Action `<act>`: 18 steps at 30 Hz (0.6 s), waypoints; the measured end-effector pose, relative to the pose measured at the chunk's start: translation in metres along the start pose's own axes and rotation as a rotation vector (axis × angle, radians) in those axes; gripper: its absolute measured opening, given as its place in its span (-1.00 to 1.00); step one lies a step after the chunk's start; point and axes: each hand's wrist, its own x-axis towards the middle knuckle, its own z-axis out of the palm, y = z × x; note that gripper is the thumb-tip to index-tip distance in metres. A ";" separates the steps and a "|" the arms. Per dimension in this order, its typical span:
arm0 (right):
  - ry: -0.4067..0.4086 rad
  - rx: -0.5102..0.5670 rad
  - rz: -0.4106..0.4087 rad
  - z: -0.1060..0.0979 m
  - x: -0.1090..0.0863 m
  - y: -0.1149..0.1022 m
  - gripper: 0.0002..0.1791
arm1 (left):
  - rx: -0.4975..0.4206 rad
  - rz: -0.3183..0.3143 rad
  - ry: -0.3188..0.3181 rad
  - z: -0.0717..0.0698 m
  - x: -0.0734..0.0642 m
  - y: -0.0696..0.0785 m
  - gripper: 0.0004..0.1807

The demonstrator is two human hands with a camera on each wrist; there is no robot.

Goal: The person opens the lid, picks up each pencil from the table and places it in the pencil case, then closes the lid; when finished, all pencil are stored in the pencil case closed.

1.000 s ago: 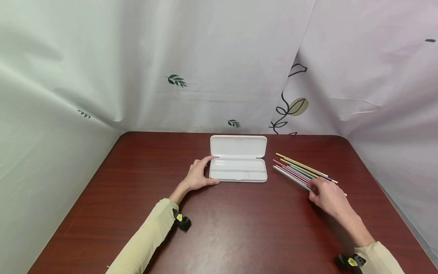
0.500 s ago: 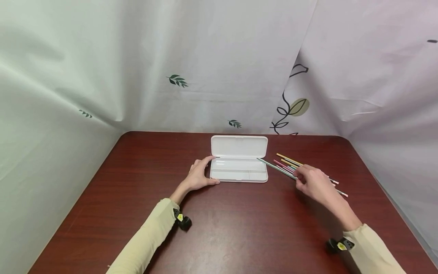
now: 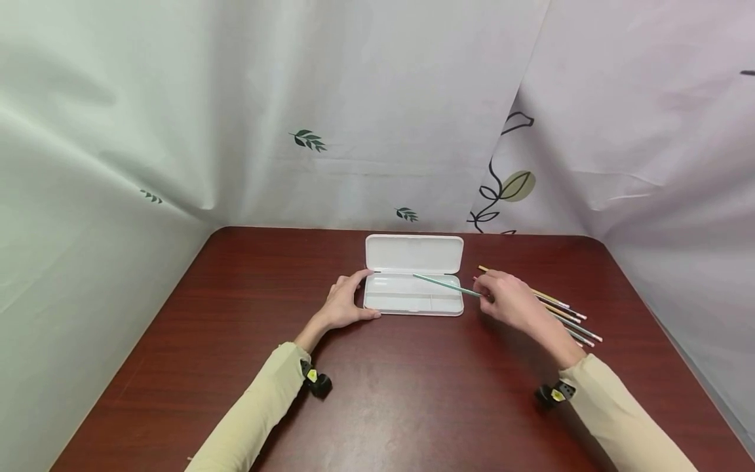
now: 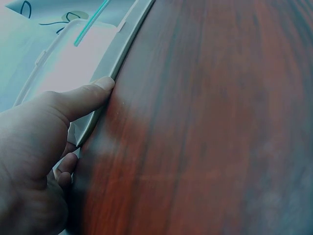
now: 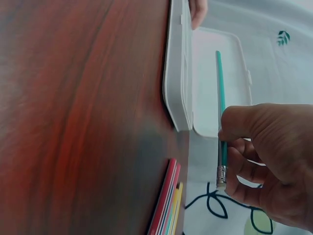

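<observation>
A white pencil case [image 3: 413,303] lies with its lid [image 3: 414,254] raised at the back; its tray has several compartments. My left hand [image 3: 340,303] grips the left end of it, thumb on the front edge and fingers at the rear corner. In the left wrist view, the thumb [image 4: 90,98] presses against the case's rim. Between thumb and fingers, my right hand [image 3: 510,298] pinches a green pencil [image 3: 445,284], whose tip reaches left over the tray. The right wrist view shows this pencil's metal band and eraser [image 5: 221,178] below the fingers.
More pencils [image 3: 569,318], pink, yellow, white and green among them, lie in a loose bundle right of the case, partly hidden by the right hand. The dark red wooden table [image 3: 377,387] ends at a white patterned curtain [image 3: 366,118] behind it.
My right hand has lifted the green pencil from the bundle and moved left with it, bringing it over the tray. The left hand stays at the case.
</observation>
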 end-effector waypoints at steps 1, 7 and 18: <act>-0.010 0.000 -0.003 0.001 0.004 -0.001 -0.82 | -0.001 0.003 0.002 0.000 0.000 0.000 0.02; -0.049 -0.014 -0.037 0.009 0.022 -0.008 -0.83 | -0.005 0.021 0.015 -0.001 -0.001 0.002 0.01; -0.091 0.010 -0.134 0.023 0.048 -0.014 -0.80 | -0.003 0.029 0.022 -0.001 -0.002 0.002 0.00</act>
